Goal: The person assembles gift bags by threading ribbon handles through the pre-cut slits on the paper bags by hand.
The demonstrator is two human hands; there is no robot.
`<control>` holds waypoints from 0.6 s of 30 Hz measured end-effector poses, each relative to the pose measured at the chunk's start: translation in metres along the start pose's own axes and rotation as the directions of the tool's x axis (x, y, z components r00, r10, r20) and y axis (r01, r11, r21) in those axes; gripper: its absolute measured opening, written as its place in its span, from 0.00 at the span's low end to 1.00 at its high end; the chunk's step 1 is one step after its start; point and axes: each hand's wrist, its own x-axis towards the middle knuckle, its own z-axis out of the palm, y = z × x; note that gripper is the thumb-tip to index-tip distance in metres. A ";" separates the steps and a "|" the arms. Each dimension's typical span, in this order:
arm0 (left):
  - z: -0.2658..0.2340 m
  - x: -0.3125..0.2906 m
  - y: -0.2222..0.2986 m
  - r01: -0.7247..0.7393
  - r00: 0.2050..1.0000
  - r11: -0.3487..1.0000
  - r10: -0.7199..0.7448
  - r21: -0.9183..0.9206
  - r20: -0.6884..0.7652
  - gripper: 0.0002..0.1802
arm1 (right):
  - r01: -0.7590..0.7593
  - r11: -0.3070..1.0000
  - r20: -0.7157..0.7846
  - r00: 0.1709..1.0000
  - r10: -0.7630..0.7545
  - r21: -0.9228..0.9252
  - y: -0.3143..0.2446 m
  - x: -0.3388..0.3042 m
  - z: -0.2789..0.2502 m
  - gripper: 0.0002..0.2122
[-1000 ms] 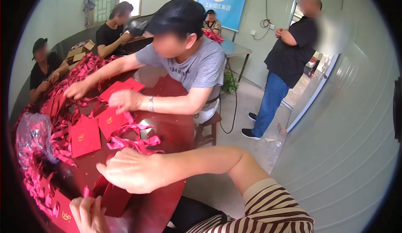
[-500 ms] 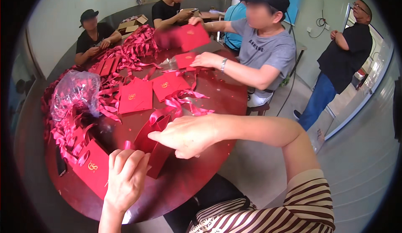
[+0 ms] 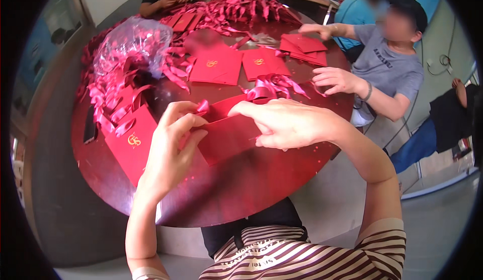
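Observation:
Between my two hands a red gift bag (image 3: 225, 138) stands above the near part of the table, its mouth facing up. My left hand (image 3: 173, 146) pinches the bag's left edge, thumb and fingers closed on it. At the right, my right hand (image 3: 292, 124) is closed over the top edge, index finger stretched along the mouth. Pink ribbon (image 3: 203, 107) sticks up beside my left fingertips. Past my right hand lies more looped pink ribbon (image 3: 274, 84). Another red bag with a gold emblem (image 3: 132, 141) lies flat left of my left hand.
Flat red bags (image 3: 216, 66) lie beyond my hands on the round table (image 3: 221, 199). A clear plastic bag (image 3: 132, 43) and a heap of ribboned bags (image 3: 241, 8) fill the far left. A dark phone (image 3: 90, 125) lies at the left edge. A co-worker (image 3: 387, 58) reaches in from the right.
My view has tilted down and shifted. My left hand has come up to the bag's left edge, and the bag is turned more broadside. The co-worker's hands have left the bag they held.

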 end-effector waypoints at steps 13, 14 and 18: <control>0.025 0.029 -0.055 0.362 0.927 0.828 -0.370 -0.428 0.069 0.07 | 0.223 0.732 -0.423 0.901 0.097 0.644 0.030 0.032 0.007 0.12; 0.028 0.029 -0.056 0.397 0.910 0.775 -0.401 -0.491 0.103 0.07 | 0.215 0.691 -0.422 0.895 0.143 0.691 0.034 0.039 0.011 0.10; 0.035 0.026 -0.067 0.414 0.905 0.715 -0.391 -0.563 0.169 0.08 | 0.291 0.594 -0.443 0.888 0.124 0.750 0.051 0.065 0.031 0.06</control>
